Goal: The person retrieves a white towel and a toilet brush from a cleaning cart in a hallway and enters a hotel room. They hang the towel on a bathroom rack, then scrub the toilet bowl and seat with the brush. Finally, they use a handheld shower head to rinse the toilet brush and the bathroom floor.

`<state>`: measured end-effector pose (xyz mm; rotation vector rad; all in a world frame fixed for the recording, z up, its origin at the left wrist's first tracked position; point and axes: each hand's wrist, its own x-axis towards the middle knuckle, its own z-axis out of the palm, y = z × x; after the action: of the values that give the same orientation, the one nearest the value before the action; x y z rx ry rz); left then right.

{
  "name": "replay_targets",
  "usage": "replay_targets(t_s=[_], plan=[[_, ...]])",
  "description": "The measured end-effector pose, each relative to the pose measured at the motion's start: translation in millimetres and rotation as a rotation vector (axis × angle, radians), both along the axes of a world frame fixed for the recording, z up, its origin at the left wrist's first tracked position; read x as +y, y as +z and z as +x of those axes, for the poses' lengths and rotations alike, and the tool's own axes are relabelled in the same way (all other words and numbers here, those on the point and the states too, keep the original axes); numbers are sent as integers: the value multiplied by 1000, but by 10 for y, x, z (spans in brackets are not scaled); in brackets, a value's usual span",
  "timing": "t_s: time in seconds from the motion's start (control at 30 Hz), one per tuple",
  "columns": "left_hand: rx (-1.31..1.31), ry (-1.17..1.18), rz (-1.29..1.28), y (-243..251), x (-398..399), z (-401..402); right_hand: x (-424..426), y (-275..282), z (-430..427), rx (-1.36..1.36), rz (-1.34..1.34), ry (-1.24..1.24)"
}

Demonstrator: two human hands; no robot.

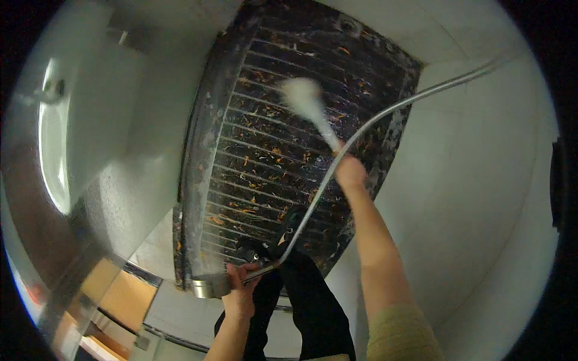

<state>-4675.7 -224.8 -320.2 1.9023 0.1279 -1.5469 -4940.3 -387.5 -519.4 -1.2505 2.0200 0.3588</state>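
Note:
My right hand [351,172] grips the handle of a white brush [301,94], whose head is blurred above the dark, grooved stone shower floor [271,149]. My left hand [240,284] holds a silver shower head [210,287] by its handle, low at the left edge of that floor. A faint spray of water seems to run upward in the picture from the shower head along the floor's left border. The metal shower hose [370,122] curves from the shower head's handle, passes by my right hand and runs off to the upper right.
My dark shoes [293,221] stand on the floor's lower part. A pale wall [451,180] rises at the right. On the left is a glass panel [135,189] with a door handle or fitting [54,90]. A round drain [350,25] lies at the far end.

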Motion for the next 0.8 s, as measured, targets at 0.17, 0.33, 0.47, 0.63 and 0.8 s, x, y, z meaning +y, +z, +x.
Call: replay_targets(t_s=[0.17, 0.33, 0.47, 0.63, 0.8], plan=[[337, 648, 70, -181, 293, -46, 1251, -546, -1034, 59, -247, -184], [527, 948, 63, -326, 269, -77, 211, -254, 370, -29, -371, 647], [575, 976, -205, -363, 33, 7, -1464, -201, 548, 79, -416, 423], [490, 1211, -212, -314, 224, 248, -645, -470, 165, 124, -509, 281], [395, 1431, -101, 131, 855, 469, 1273, 223, 1573, -249, 65, 557]])
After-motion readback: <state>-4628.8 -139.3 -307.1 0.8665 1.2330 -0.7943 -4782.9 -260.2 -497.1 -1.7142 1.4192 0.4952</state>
